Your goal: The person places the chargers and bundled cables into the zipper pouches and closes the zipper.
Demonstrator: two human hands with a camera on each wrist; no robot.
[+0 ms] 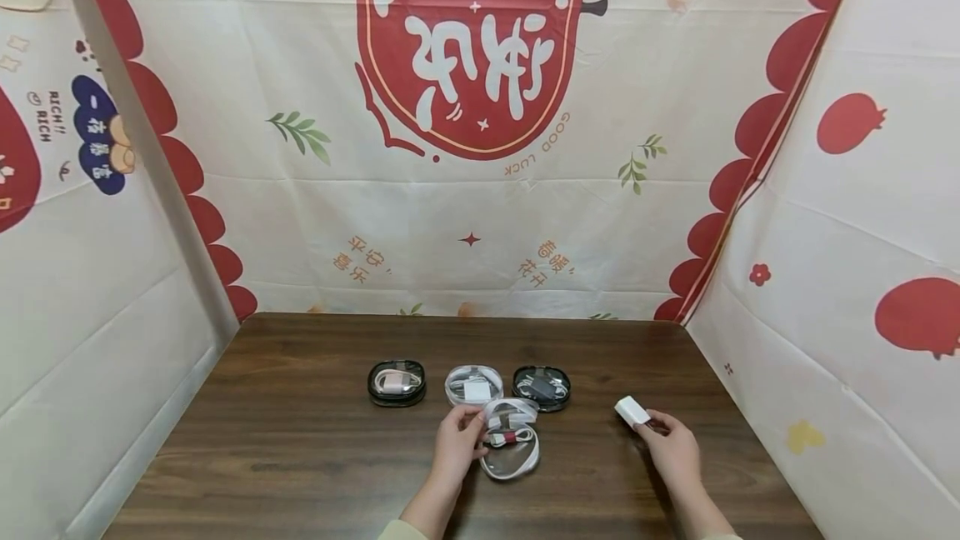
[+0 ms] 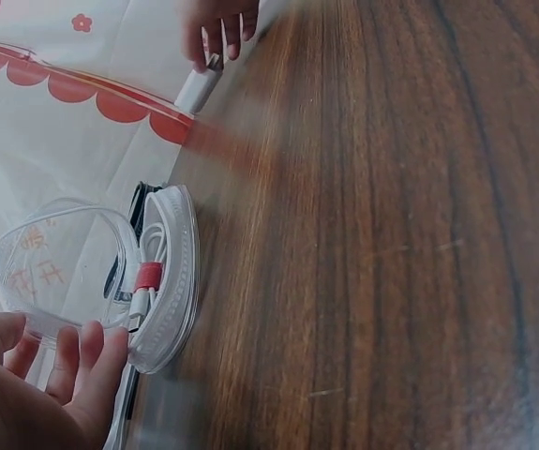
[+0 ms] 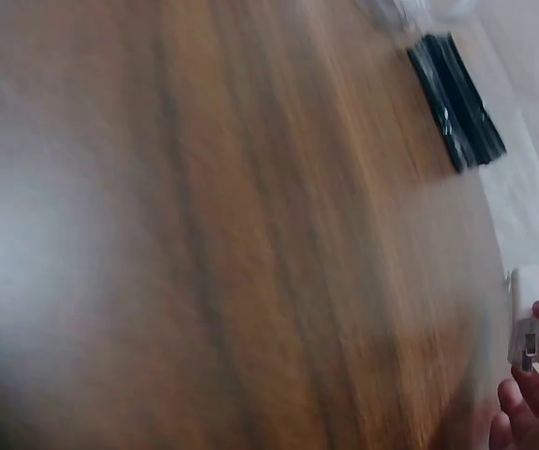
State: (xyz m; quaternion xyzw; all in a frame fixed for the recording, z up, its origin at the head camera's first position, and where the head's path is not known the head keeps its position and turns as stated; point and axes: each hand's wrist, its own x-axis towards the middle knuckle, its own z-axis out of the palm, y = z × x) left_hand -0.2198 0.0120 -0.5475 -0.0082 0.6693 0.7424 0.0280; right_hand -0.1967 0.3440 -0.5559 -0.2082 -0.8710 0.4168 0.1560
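A small clear zip case (image 1: 510, 455) with white trim lies unfolded on the table, its transparent lid (image 2: 63, 258) raised. Inside it is a white cable (image 1: 501, 438) bundled with a red strap (image 2: 148, 276). My left hand (image 1: 459, 438) is at the case's left edge, thumb and fingers pinching its rim near the hinge. Off to the right, my right hand (image 1: 672, 450) holds a white charger plug (image 1: 632, 411) between thumb and fingers, above the table. Metal shows at the charger's end in the right wrist view.
Behind the unfolded case stand a closed white-trimmed case (image 1: 474, 387) and a black-trimmed case (image 1: 542, 388). Another black-trimmed case (image 1: 397, 382) lies further left. All three hold cables and chargers. Printed cloth walls (image 1: 465, 215) border the wooden table (image 1: 300, 457).
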